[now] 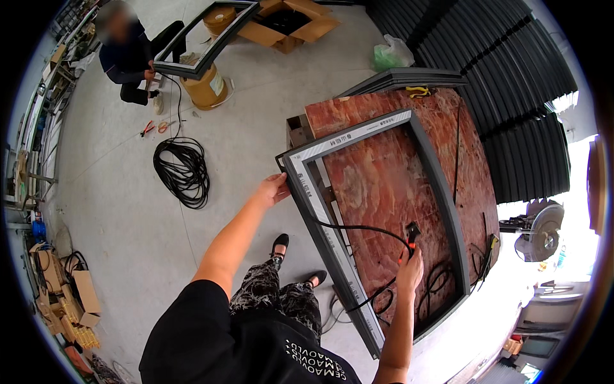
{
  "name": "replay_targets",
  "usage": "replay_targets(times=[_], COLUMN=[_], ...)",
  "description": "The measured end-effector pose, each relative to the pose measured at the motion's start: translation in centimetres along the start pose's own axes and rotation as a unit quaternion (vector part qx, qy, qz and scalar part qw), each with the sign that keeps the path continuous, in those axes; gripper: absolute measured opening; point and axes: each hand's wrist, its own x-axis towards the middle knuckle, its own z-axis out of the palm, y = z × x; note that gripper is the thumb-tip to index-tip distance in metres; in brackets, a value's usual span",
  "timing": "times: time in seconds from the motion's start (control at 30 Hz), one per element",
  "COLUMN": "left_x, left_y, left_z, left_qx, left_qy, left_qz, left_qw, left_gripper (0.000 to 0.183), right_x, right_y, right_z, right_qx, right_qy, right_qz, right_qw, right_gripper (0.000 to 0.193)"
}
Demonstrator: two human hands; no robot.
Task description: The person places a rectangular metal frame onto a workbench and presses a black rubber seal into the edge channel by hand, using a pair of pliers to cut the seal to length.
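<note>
A dark grey rectangular window frame (441,192), with white printed film along two sides, lies tilted on a reddish wooden board table (384,173). My left hand (275,189) is closed at the frame's far left corner, fingers pinching its outer edge. Over the frame's opening, my right hand (410,272) grips pliers (412,238) with red-and-black handles and a dark head. A thin black rubber strip (358,226) runs from the frame's left side to my right hand. More strip (438,281) lies looped on the board; whether my right fingers also hold strip is hidden.
Yellow-handled pliers (419,92) lie at the board's far edge. Stacked dark profiles (505,70) and a cutting disc machine (543,237) stand right. A coil of black strip (181,173) lies on the floor. Far left, another person (125,57) handles a second frame (192,69) over yellow buckets.
</note>
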Motion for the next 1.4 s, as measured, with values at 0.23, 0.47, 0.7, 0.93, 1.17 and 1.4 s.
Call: replay_targets(times=[0.23,0.47,0.7,0.93,1.17,1.4], left_x=[1.0,-0.8,-0.5,-2.4,-3.8,-4.7], left_y=[-0.9,0.1,-1.0,-2.7,-4.4,-6.8], left_z=[1.3,1.9,1.3,1.5,2.1,2.5], left_qx=[0.091,0.066,0.097,0.157,0.181,0.201], left_qy=[0.138,0.084,0.06,0.06,0.044,0.059], left_qz=[0.104,0.067,0.047,0.004,0.004,-0.001], left_qw=[0.981,0.992,0.992,0.986,0.983,0.978], left_gripper=[0.029,0.024,0.021,0.024,0.025,0.028], right_x=[-3.0,-12.6,-21.7,-23.3,-23.4,-23.3], right_y=[-0.4,3.4,8.5,10.3,10.6,10.6], right_z=[-0.6,-2.3,1.8,6.4,8.2,8.0], right_qx=[0.203,0.112,-0.006,-0.078,-0.013,-0.021], right_qy=[-0.042,-0.147,-0.029,0.026,0.083,0.091], right_qz=[0.079,0.094,0.16,0.158,0.153,0.151], right_qw=[0.975,0.978,0.987,0.984,0.985,0.984], right_gripper=[0.026,0.019,0.022,0.022,0.029,0.028])
